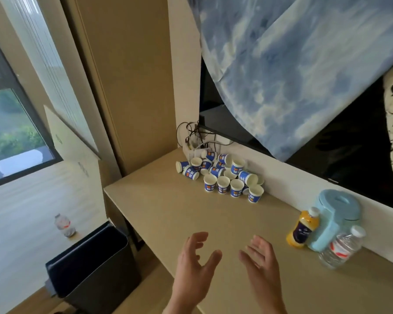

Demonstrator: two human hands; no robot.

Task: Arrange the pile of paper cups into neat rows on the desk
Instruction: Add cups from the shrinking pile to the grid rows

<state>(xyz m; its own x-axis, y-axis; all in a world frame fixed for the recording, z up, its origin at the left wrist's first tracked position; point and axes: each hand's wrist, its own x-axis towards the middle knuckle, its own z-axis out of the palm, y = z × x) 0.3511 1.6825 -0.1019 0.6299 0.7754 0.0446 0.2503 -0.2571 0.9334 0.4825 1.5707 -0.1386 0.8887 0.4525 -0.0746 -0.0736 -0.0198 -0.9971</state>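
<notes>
Beige desk [168, 211] fills the foreground. Nearest, the left hand [193, 264] and right hand [263, 264] are held over it, palms facing each other, fingers spread and holding nothing. At nine o'clock from them a black bin [91, 264] stands on the floor. At two o'clock an orange bottle [303, 230], a pale blue jug [334, 216] and a clear bottle [340, 248] are clustered together. Farther off, at twelve o'clock, the paper cups [220, 173] are heaped against the wall: four stand upright in front, and most behind them are tipped over. Beyond, a blue-and-white cloth [304, 64] drapes over a dark screen [349, 143].
</notes>
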